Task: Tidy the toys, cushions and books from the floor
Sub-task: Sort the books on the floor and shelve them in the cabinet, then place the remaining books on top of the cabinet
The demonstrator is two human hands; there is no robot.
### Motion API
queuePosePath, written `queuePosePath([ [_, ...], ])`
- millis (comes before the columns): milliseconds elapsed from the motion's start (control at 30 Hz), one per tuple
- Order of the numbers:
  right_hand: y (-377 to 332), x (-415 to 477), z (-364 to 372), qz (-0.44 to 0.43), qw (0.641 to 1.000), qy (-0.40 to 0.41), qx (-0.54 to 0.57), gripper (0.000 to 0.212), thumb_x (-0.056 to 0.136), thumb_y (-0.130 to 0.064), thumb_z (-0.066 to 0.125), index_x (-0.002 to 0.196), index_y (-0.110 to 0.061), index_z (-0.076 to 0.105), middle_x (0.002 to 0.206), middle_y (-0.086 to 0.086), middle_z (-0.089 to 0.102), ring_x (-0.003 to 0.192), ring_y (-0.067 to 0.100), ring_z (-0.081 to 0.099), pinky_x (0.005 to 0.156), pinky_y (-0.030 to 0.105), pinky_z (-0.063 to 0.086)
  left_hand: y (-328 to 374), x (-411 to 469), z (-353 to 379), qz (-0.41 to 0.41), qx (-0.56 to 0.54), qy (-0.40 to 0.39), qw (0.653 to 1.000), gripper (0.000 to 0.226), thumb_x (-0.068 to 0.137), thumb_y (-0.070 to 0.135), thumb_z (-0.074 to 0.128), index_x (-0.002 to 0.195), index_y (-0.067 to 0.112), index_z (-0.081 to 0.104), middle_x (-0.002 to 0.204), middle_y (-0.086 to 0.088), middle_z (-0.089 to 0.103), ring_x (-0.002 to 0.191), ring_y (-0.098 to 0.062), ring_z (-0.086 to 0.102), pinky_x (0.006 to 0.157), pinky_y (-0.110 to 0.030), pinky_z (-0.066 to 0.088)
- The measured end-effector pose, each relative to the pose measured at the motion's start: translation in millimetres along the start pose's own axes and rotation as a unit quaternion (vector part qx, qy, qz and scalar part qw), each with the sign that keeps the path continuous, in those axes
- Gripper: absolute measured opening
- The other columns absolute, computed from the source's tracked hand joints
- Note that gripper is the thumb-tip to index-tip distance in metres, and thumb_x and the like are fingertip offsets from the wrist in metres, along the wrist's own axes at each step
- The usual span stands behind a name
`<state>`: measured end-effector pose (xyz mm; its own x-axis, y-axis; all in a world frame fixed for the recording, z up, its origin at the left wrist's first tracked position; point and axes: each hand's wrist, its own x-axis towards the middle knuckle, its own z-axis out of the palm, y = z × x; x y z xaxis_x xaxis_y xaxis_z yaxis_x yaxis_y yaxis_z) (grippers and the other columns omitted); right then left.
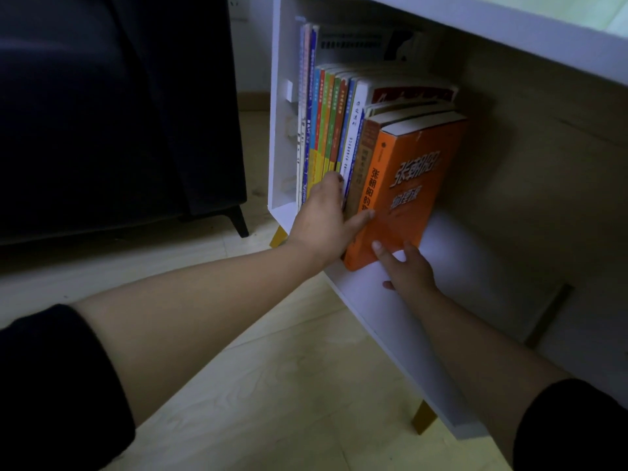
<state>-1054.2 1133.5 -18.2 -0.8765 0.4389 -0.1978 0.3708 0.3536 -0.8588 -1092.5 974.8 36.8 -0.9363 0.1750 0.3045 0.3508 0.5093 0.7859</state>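
As the orange book (407,185) stands last in the shelf (475,266) row, the left hand (321,219) braces neighbouring books (331,124) and the right hand (407,270), fingers straight, pushes its cover, so shelving seems nearly done.

I see a white shelf unit (509,25) standing on a pale floor (289,385) on short yellow legs (423,419). On its bottom board (452,253) a row of thin books (334,120) stands upright, packed against the left side wall (278,130). A thick orange book (407,192) closes the row at the right, leaning slightly, its lower edge on the board. A dark sofa (102,113) stands on the floor just left of the unit.
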Motion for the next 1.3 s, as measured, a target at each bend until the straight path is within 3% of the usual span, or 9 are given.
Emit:
queuePosePath([
  [67, 1.5, -4.4, 3.2, -0.011, 0.999, 0.031, 0.009, 0.072, 0.087, -0.048, 0.062, 0.146, -0.015, 0.035, 0.131, 0.003, 0.047, 0.110, 0.027, 0.056, 0.087, 0.039, 0.055, -0.4, -3.6, -2.0, -0.006, 0.002, -0.005, 1.000, 0.056, 0.084, 0.046, 0.066, 0.123, 0.018, 0.038, 0.124, -0.005, 0.053, 0.108, -0.018, 0.055, 0.081, -0.036, 0.055],
  [133, 4.3, -8.0, 8.2, -0.022, 0.998, 0.064, 0.014, 0.067, 0.086, -0.047, 0.065, 0.140, -0.014, 0.044, 0.135, 0.006, 0.051, 0.118, 0.030, 0.054, 0.094, 0.048, 0.051, 0.2, -6.9, -4.9, -0.016, 0.007, -0.012, 1.000, 0.056, 0.085, 0.046, 0.065, 0.124, 0.019, 0.037, 0.123, -0.005, 0.054, 0.106, -0.020, 0.057, 0.082, -0.039, 0.056],
  [367, 1.4, -24.4, 18.8, 0.015, 0.988, 0.129, 0.083, 0.062, 0.081, -0.042, 0.072, 0.131, -0.011, 0.051, 0.131, 0.011, 0.056, 0.116, 0.031, 0.057, 0.096, 0.049, 0.049, 7.6, -19.2, -21.3, -0.058, 0.009, -0.025, 0.998, 0.043, 0.090, 0.039, 0.061, 0.121, 0.017, 0.042, 0.113, -0.001, 0.057, 0.097, -0.018, 0.061, 0.076, -0.030, 0.053],
  [533, -23.9, -57.5, 6.7, -0.053, 0.984, 0.140, 0.095, 0.049, 0.086, -0.032, 0.070, 0.126, -0.009, 0.055, 0.121, 0.008, 0.061, 0.108, 0.026, 0.060, 0.092, 0.049, 0.052, 9.7, -34.3, -34.4, -0.089, 0.028, -0.041, 0.995, 0.036, 0.091, 0.034, 0.060, 0.116, 0.011, 0.051, 0.103, -0.001, 0.061, 0.088, -0.016, 0.058, 0.065, -0.023, 0.045],
  [700, -47.5, -105.5, -11.4, -0.154, 0.981, 0.064, 0.095, 0.024, 0.090, -0.021, 0.066, 0.113, -0.017, 0.061, 0.100, -0.009, 0.064, 0.095, 0.011, 0.064, 0.085, 0.042, 0.056, 14.4, -56.2, -58.2, -0.101, 0.032, -0.042, 0.994, 0.030, 0.086, 0.032, 0.064, 0.108, 0.012, 0.057, 0.096, -0.002, 0.066, 0.087, -0.019, 0.063, 0.074, -0.030, 0.051],
  [833, -46.3, -141.0, -2.7, -0.162, 0.980, 0.015, 0.117, 0.014, 0.091, -0.016, 0.064, 0.104, -0.020, 0.065, 0.097, -0.009, 0.067, 0.090, 0.011, 0.066, 0.082, 0.042, 0.057, 18.8, -83.1, -95.6, -0.125, 0.037, -0.033, 0.991, 0.034, 0.088, 0.032, 0.064, 0.115, 0.014, 0.054, 0.093, 0.004, 0.063, 0.083, -0.013, 0.061, 0.067, -0.025, 0.047],
  [967, -64.4, -168.6, 29.7, -0.156, 0.973, -0.120, 0.117, 0.016, 0.090, -0.017, 0.065, 0.105, -0.024, 0.063, 0.100, -0.009, 0.067, 0.093, 0.003, 0.065, 0.089, 0.044, 0.055, 21.1, -121.0, -142.9, -0.188, 0.056, 0.002, 0.981, 0.035, 0.088, 0.035, 0.064, 0.118, 0.017, 0.056, 0.097, 0.008, 0.064, 0.087, -0.009, 0.061, 0.077, -0.028, 0.052],
  [1300, -155.1, -224.5, 95.4, -0.236, 0.916, -0.297, 0.132, 0.023, 0.090, -0.030, 0.063, 0.112, -0.026, 0.063, 0.101, -0.010, 0.065, 0.097, 0.006, 0.063, 0.090, 0.037, 0.055, 45.9, -207.1, -267.4, -0.287, 0.063, 0.093, 0.951, 0.028, 0.090, 0.027, 0.063, 0.117, 0.027, 0.055, 0.101, 0.010, 0.064, 0.089, -0.005, 0.064, 0.078, -0.028, 0.057],
])
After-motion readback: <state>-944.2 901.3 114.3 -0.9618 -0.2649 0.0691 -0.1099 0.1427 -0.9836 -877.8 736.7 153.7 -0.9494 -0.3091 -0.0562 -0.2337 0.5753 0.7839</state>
